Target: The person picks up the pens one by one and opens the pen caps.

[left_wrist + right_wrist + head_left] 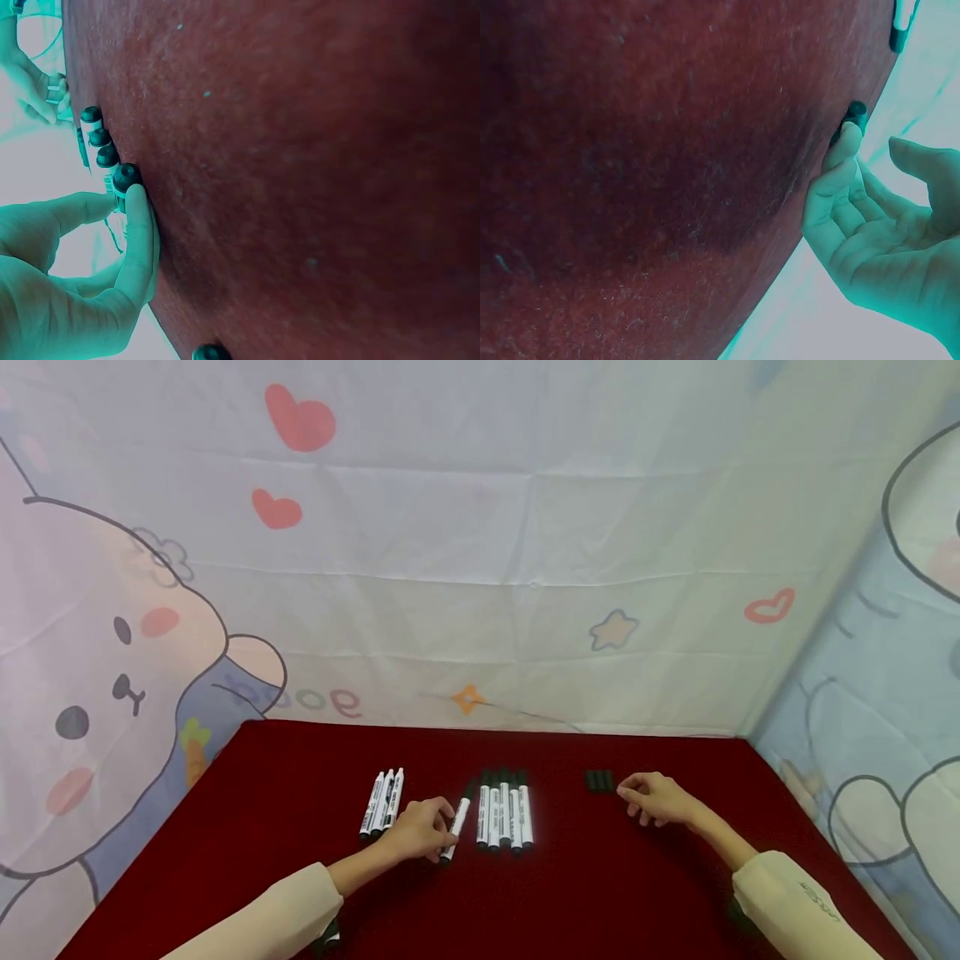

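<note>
My left hand [422, 830] pinches a white marker with black ends [459, 820] between thumb and fingers, close over the red cloth. In the left wrist view the black end of that marker [127, 175] shows between the fingertips. Just right of it, several white markers with black caps [504, 817] lie side by side in a row. My right hand [657, 799] is at the right with fingers loosely bent and nothing between thumb and fingers. Its fingertips are right beside a small group of black marker caps [598, 781]; in the right wrist view one cap [856, 114] shows by them.
Three white markers without caps [382, 803] lie together left of my left hand. A dark object [330, 933] is partly hidden by the left sleeve. The red-covered table [600, 893] ends at a printed cloth backdrop [525, 635] behind and at the right.
</note>
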Motion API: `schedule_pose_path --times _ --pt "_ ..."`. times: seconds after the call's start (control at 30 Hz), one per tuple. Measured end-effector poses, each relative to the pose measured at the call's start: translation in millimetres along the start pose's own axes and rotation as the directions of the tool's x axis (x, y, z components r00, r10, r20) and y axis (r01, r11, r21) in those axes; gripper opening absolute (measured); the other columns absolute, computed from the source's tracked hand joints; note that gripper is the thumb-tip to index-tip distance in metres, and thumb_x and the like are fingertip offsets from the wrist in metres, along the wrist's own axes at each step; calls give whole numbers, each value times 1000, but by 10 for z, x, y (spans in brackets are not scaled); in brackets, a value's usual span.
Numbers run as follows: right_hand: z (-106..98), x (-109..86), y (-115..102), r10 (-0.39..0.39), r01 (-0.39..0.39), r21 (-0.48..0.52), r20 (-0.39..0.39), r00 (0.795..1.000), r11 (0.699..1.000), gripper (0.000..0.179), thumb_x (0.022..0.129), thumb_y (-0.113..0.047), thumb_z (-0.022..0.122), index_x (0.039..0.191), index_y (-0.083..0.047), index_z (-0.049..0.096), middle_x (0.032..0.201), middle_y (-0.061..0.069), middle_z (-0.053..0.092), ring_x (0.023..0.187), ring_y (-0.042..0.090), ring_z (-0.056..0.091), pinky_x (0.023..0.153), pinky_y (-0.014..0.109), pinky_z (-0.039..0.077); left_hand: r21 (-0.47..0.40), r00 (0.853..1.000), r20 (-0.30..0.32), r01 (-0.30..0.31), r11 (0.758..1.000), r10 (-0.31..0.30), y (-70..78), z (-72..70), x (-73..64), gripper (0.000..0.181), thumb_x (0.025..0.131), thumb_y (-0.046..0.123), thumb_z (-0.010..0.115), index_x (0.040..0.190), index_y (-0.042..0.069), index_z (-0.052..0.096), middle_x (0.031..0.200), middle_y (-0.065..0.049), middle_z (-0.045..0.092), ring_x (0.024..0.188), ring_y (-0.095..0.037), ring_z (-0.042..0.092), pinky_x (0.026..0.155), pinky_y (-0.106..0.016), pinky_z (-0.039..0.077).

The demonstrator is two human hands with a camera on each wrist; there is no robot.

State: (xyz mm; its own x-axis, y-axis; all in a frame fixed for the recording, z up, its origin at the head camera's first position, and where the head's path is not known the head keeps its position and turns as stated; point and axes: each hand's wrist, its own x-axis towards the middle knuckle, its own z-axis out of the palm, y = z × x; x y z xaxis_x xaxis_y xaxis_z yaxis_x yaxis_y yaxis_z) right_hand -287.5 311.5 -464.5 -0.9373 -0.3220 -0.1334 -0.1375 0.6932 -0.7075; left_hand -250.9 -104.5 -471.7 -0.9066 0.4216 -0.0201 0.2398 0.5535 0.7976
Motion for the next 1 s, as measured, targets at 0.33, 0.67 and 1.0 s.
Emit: schedule_pose_path --times 0.33,0.67,1.0 --pt "149 -19 -174 -110 110 10 96 989 994 38 108 -22 52 126 10 59 84 9 70 64 15 63 51 26 49 43 1000 -12 3 999 -3 -51 -51 -161 35 84 -2 78 111 -16 60 73 -11 65 55 -23 68 51 -30 58" --pt "251 -83 -379 -170 167 33 148 974 985 40 108 -24 52 128 10 59 85 8 70 65 15 62 53 25 49 -32 1000 -9 19 999 -19 -50 -72 -141 29 85 1 68 112 -11 66 83 -13 71 62 -17 68 53 -31 59" --pt "386 -97 -573 -199 188 71 202 959 980 38 108 -24 52 129 6 60 88 9 70 68 16 63 55 25 51 -94 997 14 -79 992 81 -3 -241 -181 34 90 5 68 123 -5 67 93 -14 69 71 -12 62 58 -34 59"
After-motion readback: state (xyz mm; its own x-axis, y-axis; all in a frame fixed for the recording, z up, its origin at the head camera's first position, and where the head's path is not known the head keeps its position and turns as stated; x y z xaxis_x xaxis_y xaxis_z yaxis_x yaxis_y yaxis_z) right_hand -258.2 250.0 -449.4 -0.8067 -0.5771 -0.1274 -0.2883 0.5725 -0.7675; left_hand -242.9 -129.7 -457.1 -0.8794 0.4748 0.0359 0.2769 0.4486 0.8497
